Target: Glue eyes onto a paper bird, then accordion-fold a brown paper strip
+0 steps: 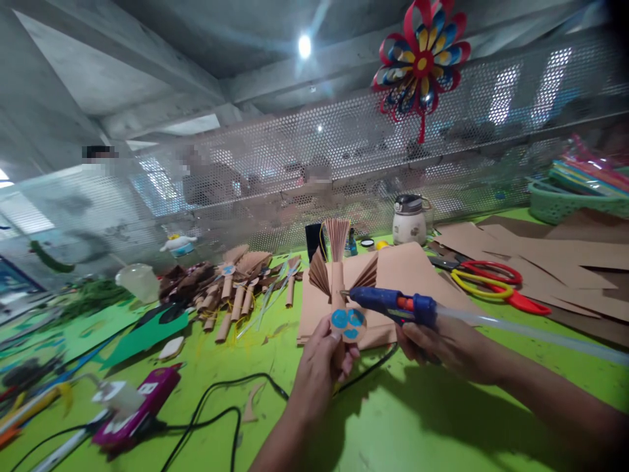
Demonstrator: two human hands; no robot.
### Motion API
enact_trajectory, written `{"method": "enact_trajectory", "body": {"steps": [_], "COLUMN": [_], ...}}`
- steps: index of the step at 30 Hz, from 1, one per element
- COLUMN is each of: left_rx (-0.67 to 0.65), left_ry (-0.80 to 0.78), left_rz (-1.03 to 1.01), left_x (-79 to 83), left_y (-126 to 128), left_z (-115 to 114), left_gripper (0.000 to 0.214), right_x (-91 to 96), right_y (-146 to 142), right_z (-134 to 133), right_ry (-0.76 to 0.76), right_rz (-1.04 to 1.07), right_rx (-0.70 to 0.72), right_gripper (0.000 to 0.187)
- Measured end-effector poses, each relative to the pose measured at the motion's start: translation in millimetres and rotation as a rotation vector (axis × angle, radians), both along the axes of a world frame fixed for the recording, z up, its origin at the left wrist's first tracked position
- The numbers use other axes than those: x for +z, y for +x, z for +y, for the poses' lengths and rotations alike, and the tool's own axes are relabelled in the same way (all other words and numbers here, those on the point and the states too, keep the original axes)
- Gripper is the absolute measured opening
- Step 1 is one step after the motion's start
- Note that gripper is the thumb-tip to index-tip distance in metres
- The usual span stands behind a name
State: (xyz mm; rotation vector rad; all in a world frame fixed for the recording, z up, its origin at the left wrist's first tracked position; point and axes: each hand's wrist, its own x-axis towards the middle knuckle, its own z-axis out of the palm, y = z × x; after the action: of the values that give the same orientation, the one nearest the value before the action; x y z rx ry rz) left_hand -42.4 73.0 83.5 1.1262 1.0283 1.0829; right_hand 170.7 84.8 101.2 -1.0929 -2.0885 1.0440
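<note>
The brown paper figure (337, 275) is upright above the worktop (206, 357), its lower end gripped by the left hand (319, 354). The right hand (447, 344) grips a glue gun (390, 303), nozzle at the figure's tube. Just behind lies a paper stack (415, 269); a black cord (260, 375) passes behind the left hand's wrist. Similar figures (227, 286) pile leftward, scissors (525, 303) lie right, a bottle (409, 228) stands beyond.

The glue gun (396, 305) has a smooth plastic body with slight sheen. Left of it, the figure (337, 283) is matt brown paper, pleated in places. Below it, the desk (442, 436) looks smooth but speckled. Right of it, the scissors handles (529, 303) are glossy plastic; beyond it, the partition (319, 154) looks like perforated metal.
</note>
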Motion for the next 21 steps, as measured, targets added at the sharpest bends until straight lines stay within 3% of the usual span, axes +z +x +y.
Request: {"method": "enact_trajectory", "body": {"steps": [17, 21], "left_rx": [0.016, -0.021], "left_ry": [0.004, -0.025], "left_rz": [-0.017, -0.036], "left_x": [1.2, 0.6], "left_y": [1.2, 1.6], "left_z": [-1.0, -1.8], "left_gripper": [0.034, 0.034], "right_x": [1.9, -0.2], "right_y": [-0.6, 0.0], "right_z": [-1.3, 0.5], "right_ry": [0.039, -0.012], "right_rz": [-0.014, 0.047], "right_rx": [0.061, 0.063], "right_gripper": [0.063, 0.062]}}
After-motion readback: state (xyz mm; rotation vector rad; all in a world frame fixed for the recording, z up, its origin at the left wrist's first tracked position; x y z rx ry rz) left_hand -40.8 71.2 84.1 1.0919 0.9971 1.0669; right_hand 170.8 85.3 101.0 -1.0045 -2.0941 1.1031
